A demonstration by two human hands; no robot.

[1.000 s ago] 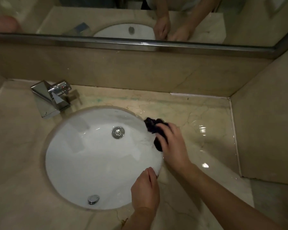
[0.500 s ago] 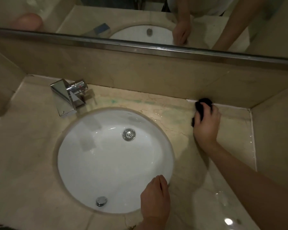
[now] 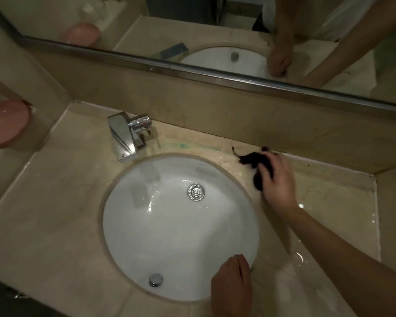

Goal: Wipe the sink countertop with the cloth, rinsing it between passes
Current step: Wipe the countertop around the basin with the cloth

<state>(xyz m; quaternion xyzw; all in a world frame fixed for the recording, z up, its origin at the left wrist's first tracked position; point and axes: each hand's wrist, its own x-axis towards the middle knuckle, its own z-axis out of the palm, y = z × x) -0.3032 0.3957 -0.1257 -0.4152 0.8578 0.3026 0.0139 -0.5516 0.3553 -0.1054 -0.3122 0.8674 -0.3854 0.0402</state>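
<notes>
My right hand (image 3: 278, 184) grips a dark, bunched cloth (image 3: 253, 160) on the beige marble countertop (image 3: 325, 195), behind and to the right of the white oval sink (image 3: 160, 227), close to the backsplash. The cloth pokes out past my fingers toward the left. The counter around it shines wet. My left hand (image 3: 232, 283) rests with curled fingers on the sink's front right rim and holds nothing.
A chrome faucet (image 3: 126, 136) stands behind the sink at the left. The drain (image 3: 196, 192) and an overflow cap (image 3: 156, 280) sit in the basin. A pink bowl (image 3: 5, 123) is at the far left. A mirror (image 3: 215, 35) runs above the backsplash; a side wall closes the right.
My right hand went with the cloth from the sink's right rim up to the back edge of the counter, then slid a little left and toward the sink. My left hand stayed on the rim.
</notes>
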